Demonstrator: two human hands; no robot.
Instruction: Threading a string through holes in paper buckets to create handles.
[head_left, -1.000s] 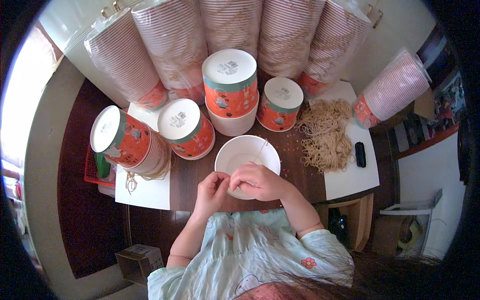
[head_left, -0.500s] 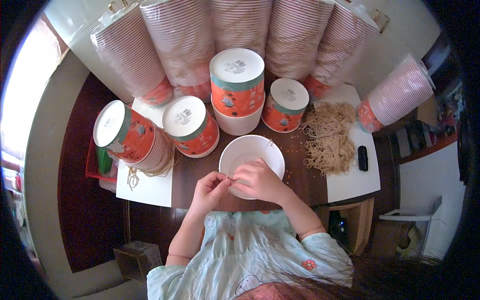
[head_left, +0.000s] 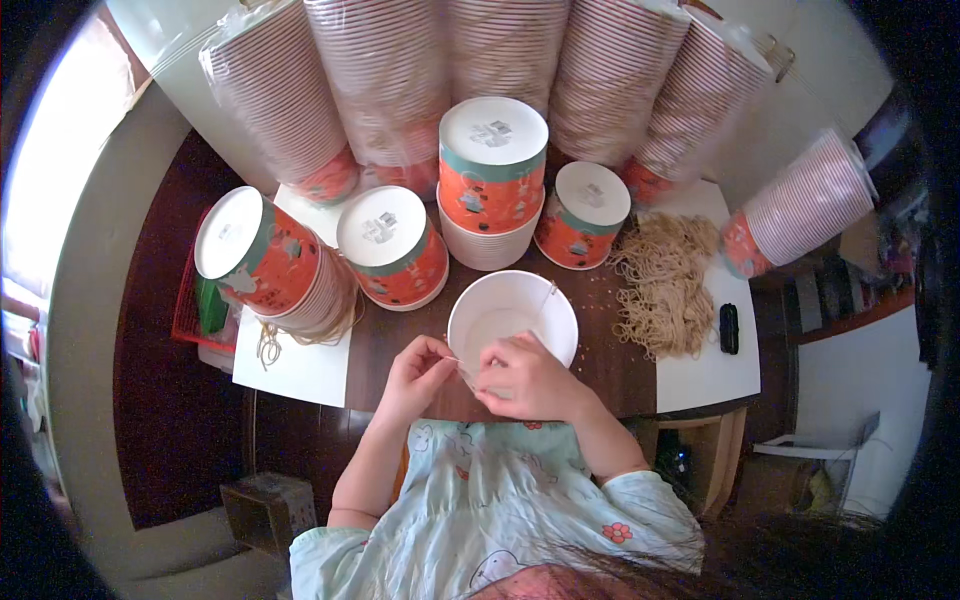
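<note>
A white paper bucket [head_left: 560, 345] stands upright with its mouth toward me, at the middle of the table's near side. A thin beige cord [head_left: 552, 292] hangs at its far right rim. At the near left rim, my left hand [head_left: 422, 375] pinches a short pale cord end between thumb and forefinger. My right hand [head_left: 530, 378] is over the near rim with its fingers curled together, a small gap away from the left fingertips. What sits inside the right fingers is too small and hidden to make out.
A heap of beige cords [head_left: 665, 285] lies on the right beside a black oblong object [head_left: 729, 330]. Upturned orange buckets [head_left: 392, 250] flank a taller central stack [head_left: 493, 180]. Another bucket stack [head_left: 270, 260] leans at left. Tall plastic-wrapped stacks [head_left: 505, 60] line the back.
My right hand has drawn slightly away from the left one and curled its fingers more. The left hand keeps its pinch. The whole view has shifted a little.
</note>
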